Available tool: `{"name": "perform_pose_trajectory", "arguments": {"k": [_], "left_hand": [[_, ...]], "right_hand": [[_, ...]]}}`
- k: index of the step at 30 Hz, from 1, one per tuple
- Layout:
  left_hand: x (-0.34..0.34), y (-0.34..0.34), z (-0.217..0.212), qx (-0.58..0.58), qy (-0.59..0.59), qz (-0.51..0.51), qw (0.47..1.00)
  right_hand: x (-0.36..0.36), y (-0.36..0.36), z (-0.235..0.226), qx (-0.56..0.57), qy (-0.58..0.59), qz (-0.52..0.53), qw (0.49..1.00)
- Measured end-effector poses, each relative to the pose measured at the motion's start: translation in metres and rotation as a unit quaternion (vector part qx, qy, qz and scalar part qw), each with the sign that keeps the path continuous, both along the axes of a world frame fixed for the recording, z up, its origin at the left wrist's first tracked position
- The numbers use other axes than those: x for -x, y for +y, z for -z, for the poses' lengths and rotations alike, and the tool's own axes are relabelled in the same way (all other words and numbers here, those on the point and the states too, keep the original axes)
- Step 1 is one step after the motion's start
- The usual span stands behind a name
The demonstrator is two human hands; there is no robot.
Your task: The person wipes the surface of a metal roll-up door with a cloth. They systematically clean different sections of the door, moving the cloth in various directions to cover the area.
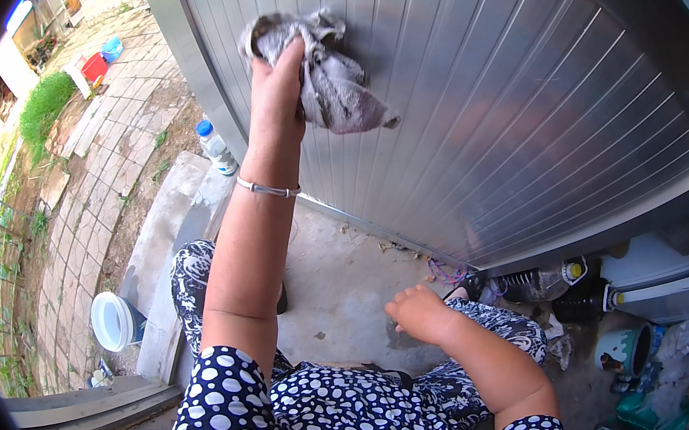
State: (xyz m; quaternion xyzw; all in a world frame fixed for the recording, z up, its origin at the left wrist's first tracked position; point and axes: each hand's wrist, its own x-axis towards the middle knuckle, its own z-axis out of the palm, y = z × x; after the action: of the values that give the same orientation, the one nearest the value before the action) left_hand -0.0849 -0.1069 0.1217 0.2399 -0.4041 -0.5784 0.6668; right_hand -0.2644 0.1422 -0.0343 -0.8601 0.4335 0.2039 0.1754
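My left arm, with a thin silver bracelet on the wrist, reaches up and forward. My left hand (280,77) is closed on a crumpled grey-white rag (333,87), which lies against a ribbed silver metal door panel (471,122). The rag's upper edge is blurred, and its loose end hangs down to the right. Close above my right knee, my right hand (421,314) is curled with nothing visible in it, apart from the panel.
Outside on the left, a bottle with a blue cap (216,147) stands on a concrete ledge, and a white bucket (115,320) sits nearer. Large plastic bottles (542,281), a patterned tub (624,351) and crumpled plastic bags (684,349) crowd the lower right.
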Motion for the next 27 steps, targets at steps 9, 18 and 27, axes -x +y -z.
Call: {"name": "perform_pose_trajectory", "arguments": {"k": [9, 18, 27], "left_hand": [[-0.006, -0.029, 0.15, -0.089, -0.109, -0.134, 0.981], [-0.007, -0.024, 0.331, -0.311, -0.04, -0.085, 0.946], [-0.002, -0.018, 0.424, -0.488, 0.038, -0.034, 0.871]], "right_hand": [[0.002, 0.01, -0.005, 0.121, -0.026, -0.026, 0.992], [-0.006, 0.014, -0.012, 0.1, -0.065, -0.035, 0.992], [-0.002, 0.009, -0.01, 0.078, -0.066, -0.03, 0.994]]}}
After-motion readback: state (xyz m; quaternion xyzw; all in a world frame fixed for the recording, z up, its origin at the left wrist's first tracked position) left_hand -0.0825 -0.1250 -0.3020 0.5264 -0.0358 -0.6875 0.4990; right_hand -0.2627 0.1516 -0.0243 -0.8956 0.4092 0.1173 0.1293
